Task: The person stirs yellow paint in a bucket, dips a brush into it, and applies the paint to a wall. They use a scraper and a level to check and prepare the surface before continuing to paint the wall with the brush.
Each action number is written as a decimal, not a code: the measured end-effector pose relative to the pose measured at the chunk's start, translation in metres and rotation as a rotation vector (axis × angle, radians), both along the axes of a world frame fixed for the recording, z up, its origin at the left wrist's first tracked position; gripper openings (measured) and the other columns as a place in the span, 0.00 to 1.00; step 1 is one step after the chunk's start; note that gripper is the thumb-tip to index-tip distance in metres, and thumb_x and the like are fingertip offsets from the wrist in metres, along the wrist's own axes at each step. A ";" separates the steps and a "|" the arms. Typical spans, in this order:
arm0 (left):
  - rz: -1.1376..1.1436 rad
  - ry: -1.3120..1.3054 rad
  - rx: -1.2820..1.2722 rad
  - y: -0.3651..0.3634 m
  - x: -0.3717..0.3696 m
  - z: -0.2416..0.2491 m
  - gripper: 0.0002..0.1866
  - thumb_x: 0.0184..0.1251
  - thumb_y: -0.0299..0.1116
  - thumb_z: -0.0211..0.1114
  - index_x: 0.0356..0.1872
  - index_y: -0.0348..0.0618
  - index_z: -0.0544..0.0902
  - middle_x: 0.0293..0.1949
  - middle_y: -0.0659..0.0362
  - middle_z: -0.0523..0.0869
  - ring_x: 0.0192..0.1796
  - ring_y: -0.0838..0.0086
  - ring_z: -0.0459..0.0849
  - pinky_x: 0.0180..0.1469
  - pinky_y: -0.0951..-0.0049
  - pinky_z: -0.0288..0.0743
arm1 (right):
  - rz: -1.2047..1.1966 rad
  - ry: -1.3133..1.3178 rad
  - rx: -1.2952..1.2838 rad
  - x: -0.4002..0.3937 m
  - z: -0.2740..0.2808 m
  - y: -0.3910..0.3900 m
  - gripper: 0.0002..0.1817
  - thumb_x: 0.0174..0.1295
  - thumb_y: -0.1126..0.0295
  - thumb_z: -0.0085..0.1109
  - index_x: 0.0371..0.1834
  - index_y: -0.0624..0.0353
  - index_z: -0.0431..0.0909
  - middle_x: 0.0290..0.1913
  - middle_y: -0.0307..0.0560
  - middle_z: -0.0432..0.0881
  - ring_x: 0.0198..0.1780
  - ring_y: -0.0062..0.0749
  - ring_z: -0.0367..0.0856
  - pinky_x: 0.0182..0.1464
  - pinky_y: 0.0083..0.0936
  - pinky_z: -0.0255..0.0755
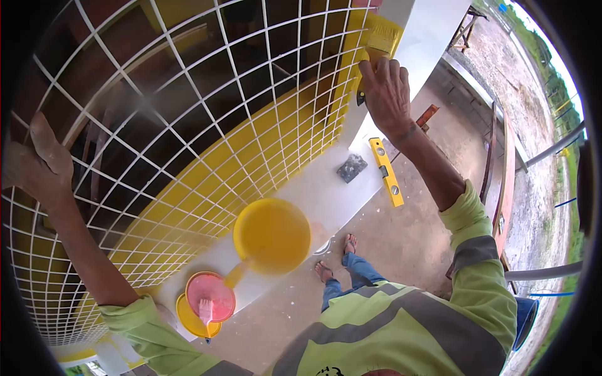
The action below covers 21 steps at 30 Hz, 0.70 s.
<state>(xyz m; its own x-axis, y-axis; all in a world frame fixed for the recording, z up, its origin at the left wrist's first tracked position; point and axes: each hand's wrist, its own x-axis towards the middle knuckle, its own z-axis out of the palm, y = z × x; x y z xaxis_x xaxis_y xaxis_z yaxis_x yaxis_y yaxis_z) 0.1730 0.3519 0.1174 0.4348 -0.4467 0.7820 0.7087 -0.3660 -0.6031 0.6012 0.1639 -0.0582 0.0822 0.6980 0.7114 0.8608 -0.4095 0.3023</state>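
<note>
My right hand (387, 94) is closed around the handle of a paintbrush (383, 36). Yellow paint coats its bristles, which are against the yellow-painted edge beside a white post (426, 28). At the far left, my left hand (41, 166) is on the white wire grille (241, 94), thumb pointing up; its fingers are partly hidden near the dark image edge and seem curled on the wires. Below the grille, a yellow paint container (271, 235) stands on the white ledge (313, 188). A smaller pot of pink paint (210, 289) has a pink-smeared brush (205, 310) in it.
A yellow spirit level (386, 172) and a dark grey block (352, 168) lie near the ledge's right end. Another yellow container (188, 316) sits under the pink pot. My sandalled feet (350, 243) are on the concrete floor. A blue drum (525, 323) stands at right.
</note>
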 end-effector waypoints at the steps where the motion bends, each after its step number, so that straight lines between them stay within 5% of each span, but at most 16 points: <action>1: 0.016 0.000 -0.065 0.012 -0.013 -0.002 0.32 0.78 0.50 0.54 0.52 0.18 0.78 0.49 0.31 0.83 0.51 0.42 0.83 0.57 0.53 0.73 | 0.003 0.005 0.000 0.005 -0.009 0.002 0.15 0.56 0.73 0.61 0.47 0.56 0.72 0.40 0.49 0.70 0.42 0.41 0.72 0.46 0.38 0.66; 3: 0.069 -0.020 -0.240 0.049 -0.049 -0.011 0.30 0.78 0.49 0.55 0.48 0.20 0.81 0.44 0.34 0.85 0.46 0.43 0.85 0.52 0.54 0.75 | -0.029 -0.014 -0.056 0.011 -0.039 0.005 0.15 0.55 0.73 0.61 0.46 0.57 0.72 0.40 0.50 0.70 0.43 0.42 0.72 0.46 0.39 0.66; 8: 0.158 0.027 -0.198 0.052 -0.055 -0.004 0.27 0.78 0.48 0.56 0.43 0.25 0.85 0.39 0.39 0.88 0.39 0.48 0.87 0.45 0.57 0.78 | 0.056 0.195 -0.169 0.004 -0.113 -0.005 0.15 0.53 0.76 0.59 0.45 0.58 0.72 0.44 0.55 0.70 0.46 0.48 0.71 0.47 0.42 0.66; 16: 0.195 0.159 -0.157 0.088 -0.091 -0.001 0.23 0.79 0.43 0.54 0.43 0.31 0.88 0.39 0.48 0.89 0.36 0.60 0.88 0.39 0.65 0.80 | 0.045 0.040 0.044 0.000 -0.023 0.004 0.18 0.54 0.77 0.59 0.49 0.56 0.71 0.40 0.49 0.69 0.43 0.42 0.70 0.46 0.38 0.66; 21: 0.195 0.288 -0.055 0.107 -0.113 0.002 0.20 0.79 0.38 0.53 0.43 0.32 0.89 0.39 0.49 0.90 0.35 0.61 0.88 0.41 0.68 0.81 | -0.026 0.087 -0.117 0.013 -0.120 -0.002 0.16 0.53 0.76 0.58 0.47 0.58 0.72 0.42 0.52 0.71 0.45 0.45 0.72 0.47 0.40 0.67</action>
